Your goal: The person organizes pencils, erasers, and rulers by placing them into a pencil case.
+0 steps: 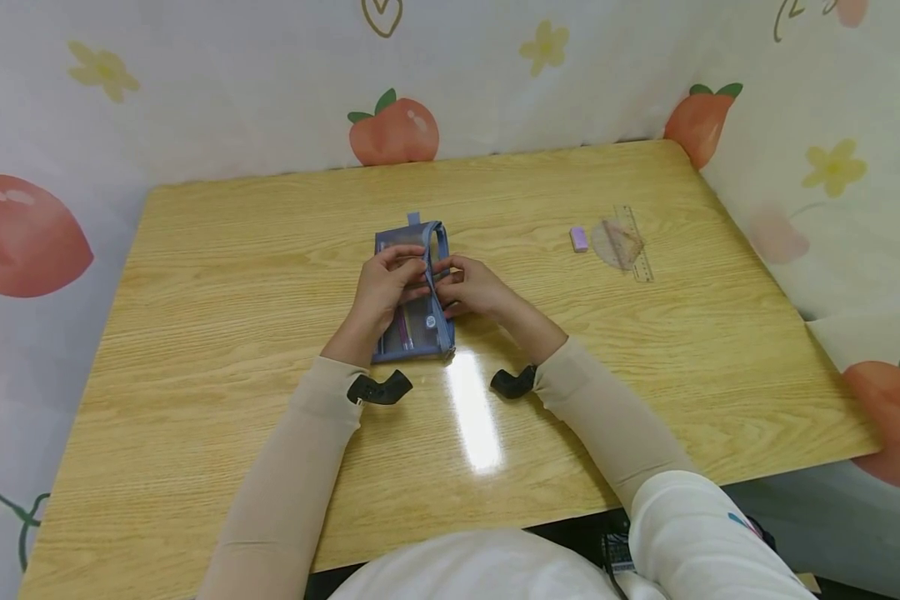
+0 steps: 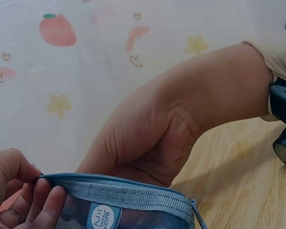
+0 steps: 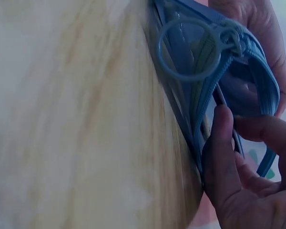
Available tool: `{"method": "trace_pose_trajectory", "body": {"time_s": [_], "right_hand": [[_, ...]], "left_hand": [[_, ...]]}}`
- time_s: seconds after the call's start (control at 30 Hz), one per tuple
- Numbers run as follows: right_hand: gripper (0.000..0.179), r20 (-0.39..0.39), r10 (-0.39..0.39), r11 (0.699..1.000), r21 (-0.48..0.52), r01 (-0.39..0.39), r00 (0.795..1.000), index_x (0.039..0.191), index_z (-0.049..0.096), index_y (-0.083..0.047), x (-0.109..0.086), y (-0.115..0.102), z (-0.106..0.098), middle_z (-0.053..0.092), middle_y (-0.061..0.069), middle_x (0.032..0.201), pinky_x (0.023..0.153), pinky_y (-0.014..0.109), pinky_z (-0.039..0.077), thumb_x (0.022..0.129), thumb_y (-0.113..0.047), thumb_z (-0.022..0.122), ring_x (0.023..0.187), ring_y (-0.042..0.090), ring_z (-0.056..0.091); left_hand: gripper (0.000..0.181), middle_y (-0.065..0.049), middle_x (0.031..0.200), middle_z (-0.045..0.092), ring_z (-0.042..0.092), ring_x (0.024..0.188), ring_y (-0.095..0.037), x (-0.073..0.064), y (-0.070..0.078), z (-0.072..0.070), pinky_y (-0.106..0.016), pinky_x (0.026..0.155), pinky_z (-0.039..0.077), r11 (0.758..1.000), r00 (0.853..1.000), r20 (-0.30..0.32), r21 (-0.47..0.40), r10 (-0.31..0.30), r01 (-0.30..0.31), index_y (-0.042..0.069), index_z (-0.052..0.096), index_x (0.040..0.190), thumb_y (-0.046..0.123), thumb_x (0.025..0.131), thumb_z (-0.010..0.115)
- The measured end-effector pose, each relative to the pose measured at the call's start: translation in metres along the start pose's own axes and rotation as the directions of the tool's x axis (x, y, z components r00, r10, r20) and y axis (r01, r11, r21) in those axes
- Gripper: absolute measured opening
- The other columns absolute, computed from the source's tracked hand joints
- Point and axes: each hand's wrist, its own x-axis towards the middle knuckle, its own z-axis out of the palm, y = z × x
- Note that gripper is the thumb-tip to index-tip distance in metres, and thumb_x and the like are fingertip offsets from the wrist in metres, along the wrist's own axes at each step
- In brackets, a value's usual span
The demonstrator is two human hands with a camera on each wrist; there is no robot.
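Observation:
A blue mesh zip pencil case [image 1: 412, 346] lies on the table with its zipped side, on the right, gaping; a round label [image 2: 104, 215] marks its face. My left hand [image 1: 382, 283] lies over the case and pinches the edge of the opening, as the left wrist view shows. From the right, my right hand [image 1: 476, 287] reaches in at the opening. In the right wrist view its thumb and fingers pinch a thin dark pen-like stick [image 3: 219, 95], mostly hidden inside the case. Pens [image 1: 405, 327] show through the mesh.
A ring-shaped zipper pull [image 3: 161, 50] hangs at the case's near corner. To the right lie a purple eraser [image 1: 578, 239], a clear round protractor-like piece [image 1: 607, 246] and a transparent ruler [image 1: 642, 267] on the wooden table [image 1: 232, 275]. Fruit-printed cloth [image 1: 255, 92] hangs behind.

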Motion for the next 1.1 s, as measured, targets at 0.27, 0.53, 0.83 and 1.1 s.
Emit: {"method": "trace_pose_trajectory", "body": {"time_s": [0.27,0.53,0.83,1.1], "right_hand": [[0.036,-0.039,-0.003,0.999,-0.036,0.002,0.999,0.122,0.048,0.0,0.0,0.001,0.005,0.057,0.014,0.093,0.065,0.035,0.056,0.086,0.0,0.051,0.073,0.019,0.058],[0.032,-0.058,-0.032,0.999,-0.044,0.03,0.998,0.118,0.052,-0.001,-0.002,-0.002,-0.007,0.059,0.018,0.098,0.068,0.038,0.056,0.087,-0.007,0.058,0.077,0.027,0.061],[0.029,-0.19,-0.143,0.911,-0.409,0.054,0.971,0.112,0.056,-0.003,0.001,-0.01,-0.057,0.057,0.014,0.094,0.062,0.034,0.052,0.087,-0.018,0.059,0.077,0.026,0.056],[0.039,-0.355,-0.111,0.649,-0.733,-0.203,0.928,0.128,0.044,0.001,-0.019,-0.035,-0.145,0.036,0.026,0.131,0.069,0.039,0.049,0.09,-0.01,0.047,0.091,0.034,0.05]], "left_hand": [[0.023,-0.008,0.088,0.058,0.056,0.068,-0.015,-0.002,0.0,-0.001,-0.03,0.063,0.057,1.0,1.0,-0.009,0.004,0.001,-0.001,0.0,0.059,0.106,0.0,0.083,0.058],[0.024,-0.01,0.092,0.058,0.056,0.068,-0.014,0.0,-0.001,-0.001,-0.031,0.065,0.057,1.0,1.0,-0.001,0.01,0.006,-0.006,0.0,0.059,0.107,0.001,0.083,0.058],[0.021,-0.008,0.087,0.057,0.057,0.068,-0.015,0.001,-0.002,-0.003,-0.03,0.064,0.057,1.0,1.0,-0.029,0.015,-0.007,0.007,0.002,0.061,0.104,0.001,0.082,0.06],[0.023,-0.007,0.085,0.057,0.057,0.067,-0.015,0.002,-0.003,0.0,-0.03,0.063,0.057,1.0,1.0,-0.03,0.008,0.002,-0.002,0.002,0.061,0.105,0.0,0.082,0.06]]}}
